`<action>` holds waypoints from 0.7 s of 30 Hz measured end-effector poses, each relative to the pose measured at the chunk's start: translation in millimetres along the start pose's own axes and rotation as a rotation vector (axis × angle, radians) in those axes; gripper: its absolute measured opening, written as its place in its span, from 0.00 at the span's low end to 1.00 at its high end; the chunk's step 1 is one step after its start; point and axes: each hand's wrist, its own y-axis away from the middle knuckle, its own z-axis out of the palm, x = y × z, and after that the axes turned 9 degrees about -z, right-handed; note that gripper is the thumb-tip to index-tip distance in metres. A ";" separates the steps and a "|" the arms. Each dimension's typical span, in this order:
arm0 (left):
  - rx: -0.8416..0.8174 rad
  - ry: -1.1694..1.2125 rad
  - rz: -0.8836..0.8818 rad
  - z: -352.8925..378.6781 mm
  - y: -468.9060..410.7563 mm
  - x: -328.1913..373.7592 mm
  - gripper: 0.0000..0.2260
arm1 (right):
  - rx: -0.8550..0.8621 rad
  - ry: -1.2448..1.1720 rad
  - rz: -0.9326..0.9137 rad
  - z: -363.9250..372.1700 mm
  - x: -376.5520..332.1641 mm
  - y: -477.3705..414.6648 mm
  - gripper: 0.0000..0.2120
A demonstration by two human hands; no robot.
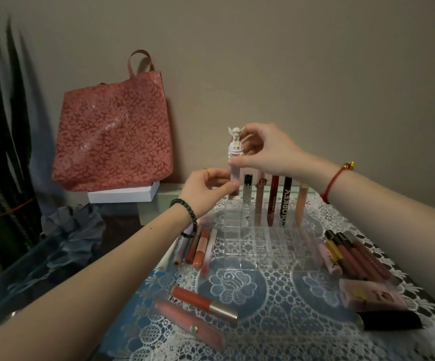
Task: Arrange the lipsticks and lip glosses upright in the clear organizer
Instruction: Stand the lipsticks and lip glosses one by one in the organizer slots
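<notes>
A clear organizer (271,246) stands on a lace cloth, with several lip glosses upright in its back row, among them a dark red one (273,201) and a black one (286,201). Both hands hold a tall pale pink lip gloss with a white angel-figure cap (234,149) upright over the back left corner. My left hand (206,188) pinches its lower end. My right hand (266,149) grips it below the cap. More lip glosses lie flat left of the organizer (198,247), right of it (352,256) and in front (200,303).
A red floral tote bag (114,131) leans on the wall behind a white box (125,195). Crumpled grey paper (75,227) lies at the left, beside dark plant leaves (0,126). A pink carton (370,295) and a black tube (391,320) lie at the right front.
</notes>
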 end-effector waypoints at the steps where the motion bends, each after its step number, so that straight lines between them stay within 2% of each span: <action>1: 0.009 -0.004 0.005 -0.2 -2.1 -0.3 0.08 | -0.007 0.002 0.001 -2.0 0.9 -3.0 0.16; 11: 0.023 -0.081 -0.022 2.4 -24.7 -27.8 0.05 | -0.158 0.168 -0.052 -11.8 14.2 -28.9 0.11; 21: -0.024 -0.094 -0.077 6.9 -34.2 -52.4 0.06 | -0.253 0.295 0.006 -5.0 30.4 -39.4 0.09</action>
